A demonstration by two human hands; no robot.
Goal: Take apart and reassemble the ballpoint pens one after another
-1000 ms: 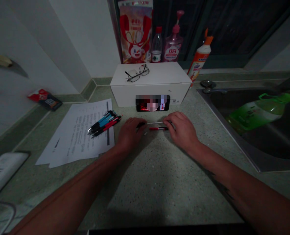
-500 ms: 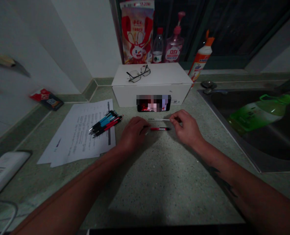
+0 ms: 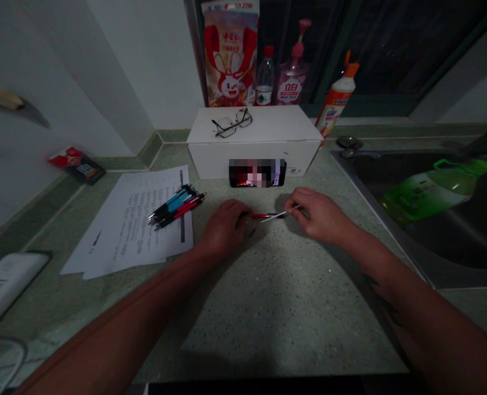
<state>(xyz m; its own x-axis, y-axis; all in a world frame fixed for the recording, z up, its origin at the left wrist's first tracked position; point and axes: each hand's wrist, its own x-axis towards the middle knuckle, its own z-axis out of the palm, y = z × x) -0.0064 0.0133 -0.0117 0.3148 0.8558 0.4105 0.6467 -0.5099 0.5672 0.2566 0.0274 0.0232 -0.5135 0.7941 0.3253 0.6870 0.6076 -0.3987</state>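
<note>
My right hand pinches a thin white pen refill between thumb and fingers. The refill points left and slants slightly downward, crossing in front of a red pen with a black right end. My left hand is curled with its fingertips closed at the pen's left end, hiding that end. Just below those fingers is a small dark piece, too small to name. Beyond the hands, a phone with a lit screen leans against a white box.
Several blue, black and red pens lie on printed sheets at left. Glasses rest on the box. A white power bank with a cable is at far left. The sink at right holds a green bottle.
My right hand has tilted the refill so that its left end swung down toward me, from behind the red pen to across it. My left hand has hardly moved.
</note>
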